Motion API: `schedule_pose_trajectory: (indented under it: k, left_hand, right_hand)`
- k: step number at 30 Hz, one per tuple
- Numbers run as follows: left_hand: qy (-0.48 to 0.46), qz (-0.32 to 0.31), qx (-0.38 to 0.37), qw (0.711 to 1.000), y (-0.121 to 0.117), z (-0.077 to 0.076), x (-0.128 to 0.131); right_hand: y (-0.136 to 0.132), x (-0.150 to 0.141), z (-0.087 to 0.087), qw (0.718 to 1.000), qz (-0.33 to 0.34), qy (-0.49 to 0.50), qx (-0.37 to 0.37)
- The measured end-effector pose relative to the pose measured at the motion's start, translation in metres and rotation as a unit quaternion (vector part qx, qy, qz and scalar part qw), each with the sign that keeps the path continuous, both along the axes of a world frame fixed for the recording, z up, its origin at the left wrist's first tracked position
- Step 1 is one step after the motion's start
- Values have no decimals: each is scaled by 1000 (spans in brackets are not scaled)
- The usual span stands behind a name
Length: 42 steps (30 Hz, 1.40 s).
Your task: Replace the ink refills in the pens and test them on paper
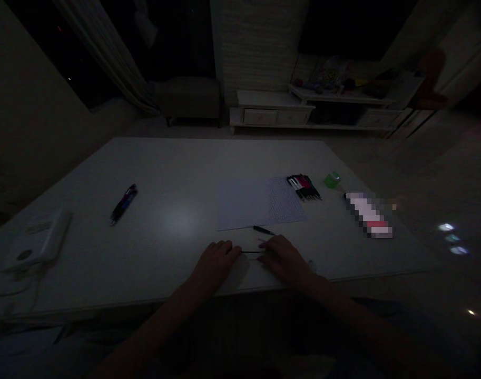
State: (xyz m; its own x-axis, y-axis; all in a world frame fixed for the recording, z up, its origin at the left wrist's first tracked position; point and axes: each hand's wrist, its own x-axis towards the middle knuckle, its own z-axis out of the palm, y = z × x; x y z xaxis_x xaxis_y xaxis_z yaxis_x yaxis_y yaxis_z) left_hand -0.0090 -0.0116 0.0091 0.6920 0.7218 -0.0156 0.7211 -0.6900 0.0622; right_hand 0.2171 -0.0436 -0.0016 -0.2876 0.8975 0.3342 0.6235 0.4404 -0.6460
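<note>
Left hand (215,265) and right hand (284,259) — thin black rod (251,251) between both.

The head-worn camera looks forward and down from just behind the near edge of the white tabletop (177,158), with the left hand (214,266) and right hand (285,258) close and low in frame. Its wide view reaches across the room to a low white cabinet (272,108) and a curtain (106,47)

The left hand (215,261) and right hand (283,259) rest on a white table (173,158), a thin black rod (251,251) running between them. Just ahead lie a black pen (263,230) and a sheet of paper (259,202), with a bundle of pens (303,187) beside the sheet.
</note>
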Motion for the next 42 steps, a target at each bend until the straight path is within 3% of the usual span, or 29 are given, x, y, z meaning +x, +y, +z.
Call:
schedule_pose_trajectory:
  k: [5, 12, 22, 27, 29, 31, 35, 39, 42]
  left_hand:
    - [-22, -11, 5, 1000, 2, -3, 2]
    - [-98, 37, 40, 994, 7, -12, -17]
    - [-148, -58, 21, 987, 0, -16, 1]
    - [-149, -60, 43, 986, 6, -10, -6]
    - [-165, -28, 65, 984, 11, -5, -18]
    - [-191, 45, 91, 976, 20, 1, -36]
    - [-197, 180, 111, 957, 36, 5, -79]
    - [-175, 259, 142, 939, 39, 2, -98]
    - [-192, 227, 118, 947, 32, 2, -83]
  right_hand:
    - [0, -2, 4, 1000, 15, -15, 8]
    - [-1, 19, -4, 997, -45, -56, 35]
    - [4, 25, -7, 995, -73, -26, 57]
    - [18, 45, 9, 986, -164, -19, 37]
    - [25, 62, 17, 976, -214, -26, 22]
    - [31, 82, 22, 961, -276, -20, -13]
    - [35, 118, 14, 937, -342, -46, -58]
    - [33, 125, -2, 933, -332, -139, -20]
    - [29, 105, -5, 946, -289, -143, 44]
